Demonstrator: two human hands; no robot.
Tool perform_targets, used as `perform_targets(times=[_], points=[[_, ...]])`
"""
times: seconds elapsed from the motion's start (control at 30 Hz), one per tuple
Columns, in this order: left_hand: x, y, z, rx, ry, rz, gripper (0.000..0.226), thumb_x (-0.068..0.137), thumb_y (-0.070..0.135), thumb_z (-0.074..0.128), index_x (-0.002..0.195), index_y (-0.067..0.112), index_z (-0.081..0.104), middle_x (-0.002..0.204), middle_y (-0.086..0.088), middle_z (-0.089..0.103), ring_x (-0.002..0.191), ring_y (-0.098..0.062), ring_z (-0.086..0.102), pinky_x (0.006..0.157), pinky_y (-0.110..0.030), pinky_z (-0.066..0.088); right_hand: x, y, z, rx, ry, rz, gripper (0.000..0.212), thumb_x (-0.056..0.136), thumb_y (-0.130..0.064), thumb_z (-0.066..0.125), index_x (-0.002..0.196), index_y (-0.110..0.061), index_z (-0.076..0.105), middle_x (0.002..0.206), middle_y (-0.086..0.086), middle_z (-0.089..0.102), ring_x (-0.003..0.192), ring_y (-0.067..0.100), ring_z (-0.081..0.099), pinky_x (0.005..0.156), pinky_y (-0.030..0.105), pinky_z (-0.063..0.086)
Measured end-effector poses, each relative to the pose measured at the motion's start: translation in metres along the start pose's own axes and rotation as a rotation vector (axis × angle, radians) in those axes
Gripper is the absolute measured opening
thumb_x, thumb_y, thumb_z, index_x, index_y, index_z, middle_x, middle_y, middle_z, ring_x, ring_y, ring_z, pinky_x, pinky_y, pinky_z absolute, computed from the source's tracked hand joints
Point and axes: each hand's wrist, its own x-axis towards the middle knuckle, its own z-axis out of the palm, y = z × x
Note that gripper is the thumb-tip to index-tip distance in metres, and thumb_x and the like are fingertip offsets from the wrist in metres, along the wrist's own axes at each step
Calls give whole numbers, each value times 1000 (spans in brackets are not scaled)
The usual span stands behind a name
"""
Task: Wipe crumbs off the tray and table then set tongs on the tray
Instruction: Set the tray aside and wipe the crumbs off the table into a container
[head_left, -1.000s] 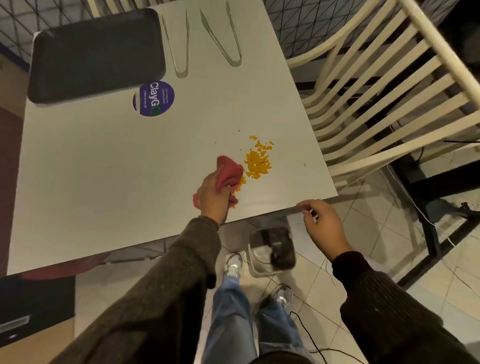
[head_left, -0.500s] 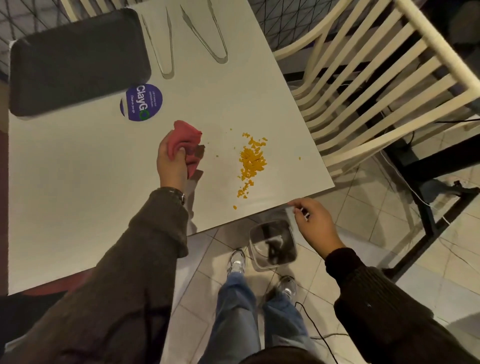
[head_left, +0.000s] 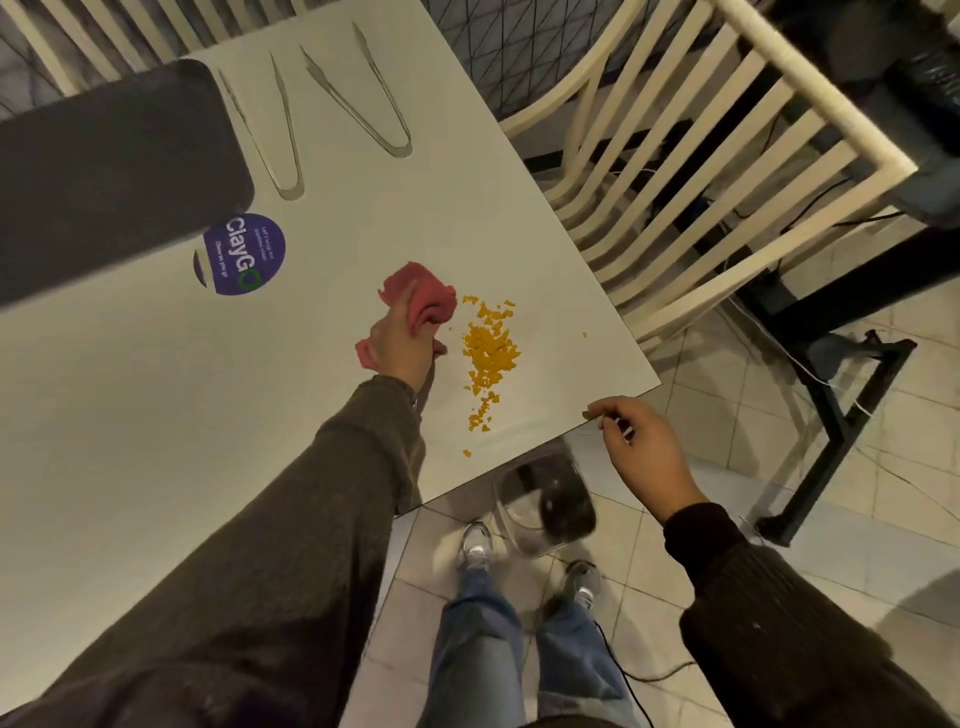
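Note:
My left hand (head_left: 400, 345) grips a bunched red cloth (head_left: 423, 299) on the white table (head_left: 156, 415). The cloth sits just left of a heap of orange crumbs (head_left: 488, 353). A thin trail of crumbs runs from the heap toward the near edge. My right hand (head_left: 636, 447) is at the table's near right corner, fingers pinching what looks like the rim of a clear container (head_left: 545, 501) held below the edge. A dark tray (head_left: 104, 171) lies at the far left. Two metal tongs (head_left: 270, 130) (head_left: 363, 98) lie beside it on the table.
A round purple sticker (head_left: 241, 254) is on the table by the tray's corner. A cream slatted chair (head_left: 675, 182) stands close to the table's right side. Chair backs stand beyond the far edge. Below are a tiled floor, my shoes and a black cable.
My left hand pulled the cloth back from the near edge to the left, then set it down beside the crumb heap again. The crumbs now trail toward the near edge. My right hand stayed put.

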Motion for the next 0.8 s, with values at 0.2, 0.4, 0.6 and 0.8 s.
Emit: perform_targets(times=[0.2, 0.4, 0.6, 0.8], points=[[-6, 5, 18, 78, -221, 99, 56, 93, 0, 46, 143, 25, 49, 97, -16, 66, 67, -27, 68, 75, -37, 61, 0, 2, 3, 28, 18, 20, 23, 92, -11, 49, 98, -24, 66, 101, -6, 66, 84, 7, 54, 70, 17, 39], [-23, 18, -4, -383, -271, -93, 40, 100, -5, 34, 126, 17, 54, 84, 0, 63, 45, 0, 59, 46, -16, 52, -5, 1, 2, 15, 10, 25, 23, 93, -10, 48, 100, -22, 66, 98, -4, 64, 83, 7, 52, 70, 18, 39], [-52, -10, -50, -534, -88, -124, 43, 100, 4, 41, 126, 33, 55, 125, -19, 60, 65, -13, 57, 58, -22, 51, -8, -2, -1, 16, -3, 21, 21, 92, -9, 50, 100, -20, 66, 96, -3, 63, 81, 7, 51, 70, 18, 40], [-126, -56, -27, -503, 250, -261, 46, 102, 8, 43, 145, 25, 42, 129, -13, 58, 83, -24, 63, 67, -26, 58, -8, -1, -2, 13, -53, 13, 22, 92, -8, 49, 102, -19, 66, 98, -4, 62, 82, 7, 51, 70, 17, 39]])
